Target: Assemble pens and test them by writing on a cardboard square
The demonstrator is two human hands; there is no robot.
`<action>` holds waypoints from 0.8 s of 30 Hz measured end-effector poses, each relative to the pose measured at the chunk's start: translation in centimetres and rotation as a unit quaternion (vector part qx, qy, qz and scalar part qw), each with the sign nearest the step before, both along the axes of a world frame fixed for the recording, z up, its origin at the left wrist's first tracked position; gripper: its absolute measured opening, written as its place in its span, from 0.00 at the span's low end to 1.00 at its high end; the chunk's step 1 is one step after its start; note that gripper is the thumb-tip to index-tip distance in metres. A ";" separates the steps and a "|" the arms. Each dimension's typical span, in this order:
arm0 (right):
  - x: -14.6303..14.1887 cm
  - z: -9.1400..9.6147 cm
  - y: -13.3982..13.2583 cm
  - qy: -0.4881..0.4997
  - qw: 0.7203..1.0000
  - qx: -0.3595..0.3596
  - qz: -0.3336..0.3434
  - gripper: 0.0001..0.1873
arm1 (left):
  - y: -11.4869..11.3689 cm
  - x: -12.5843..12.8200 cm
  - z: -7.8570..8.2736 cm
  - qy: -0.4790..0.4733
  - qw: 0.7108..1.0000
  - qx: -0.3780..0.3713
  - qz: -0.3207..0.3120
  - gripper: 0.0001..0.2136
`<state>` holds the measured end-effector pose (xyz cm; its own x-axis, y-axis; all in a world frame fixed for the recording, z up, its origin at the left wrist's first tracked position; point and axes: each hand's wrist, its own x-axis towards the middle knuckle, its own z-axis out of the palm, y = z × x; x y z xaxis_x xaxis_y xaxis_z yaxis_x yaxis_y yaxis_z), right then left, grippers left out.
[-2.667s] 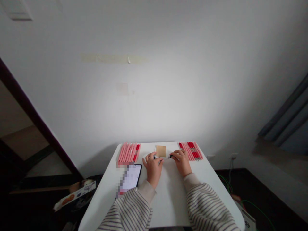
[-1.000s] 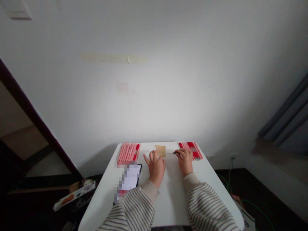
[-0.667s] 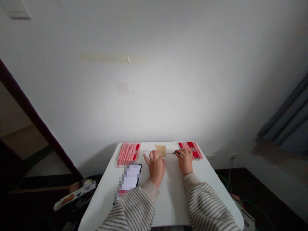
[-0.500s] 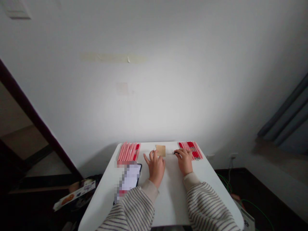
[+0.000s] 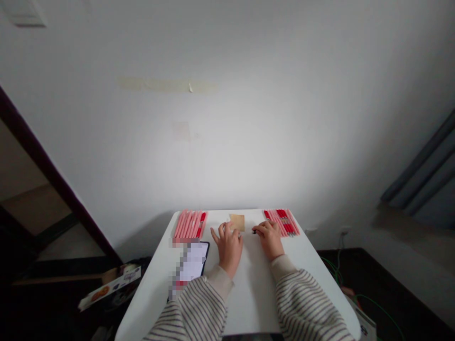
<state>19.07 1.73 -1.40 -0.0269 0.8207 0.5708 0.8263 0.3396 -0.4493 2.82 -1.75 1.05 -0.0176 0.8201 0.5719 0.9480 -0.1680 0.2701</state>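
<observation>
I see R hand (image 5: 270, 240) pinching a tiny black thing (image 5: 254, 232); might drop if grip's loose. L hand (image 5: 229, 247) half spread (can't tell if holding smth).

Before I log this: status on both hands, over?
Right hand: grip on small dark item. Left hand: by tan square, hold unclear. Phone beside left sleeve.
</observation>
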 end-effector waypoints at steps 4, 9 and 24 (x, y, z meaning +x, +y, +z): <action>-0.2 0.0 -0.2 -0.029 1.000 -0.012 -0.003 0.10 | 0.0 -0.6 0.2 -0.010 1.000 -0.001 0.016 0.05; -0.5 0.1 -0.4 -0.044 0.999 -0.018 0.004 0.10 | 0.2 -1.8 0.3 -0.025 0.999 0.003 0.044 0.08; -1.2 0.8 -0.9 -0.088 0.995 -0.041 0.012 0.10 | 0.0 -2.1 0.6 0.019 0.991 -0.042 0.125 0.09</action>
<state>17.87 0.80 -0.63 -0.1407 0.8618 0.4874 0.8865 0.3288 -0.3255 0.69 -1.77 1.68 -0.2062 0.8376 0.5059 0.9670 0.0954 0.2361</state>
